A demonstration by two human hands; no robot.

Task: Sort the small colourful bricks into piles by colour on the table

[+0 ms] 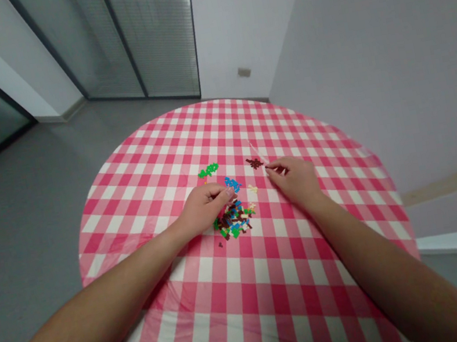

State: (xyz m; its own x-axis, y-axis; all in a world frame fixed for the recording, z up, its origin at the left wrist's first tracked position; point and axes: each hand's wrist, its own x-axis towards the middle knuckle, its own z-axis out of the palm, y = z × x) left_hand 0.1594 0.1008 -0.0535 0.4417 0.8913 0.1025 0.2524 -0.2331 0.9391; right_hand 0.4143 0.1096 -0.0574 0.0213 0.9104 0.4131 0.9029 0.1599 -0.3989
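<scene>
A mixed pile of small flat plastic pieces in brown, blue, green and cream lies at the middle of the table. My left hand is over the pile's upper left edge, thumb and fingers pinched together; what is between them is too small to tell. Just beyond its fingertips is a group of blue pieces. To the right, my right hand pinches what looks like a tiny dark brown piece, close beside a group of brown pieces. Green pieces form another group farther back on the left.
A few cream pieces lie between my hands. One loose brown piece sits in front of the pile. The round table wears a red-and-white checked cloth. Behind it are a wall and glass panels.
</scene>
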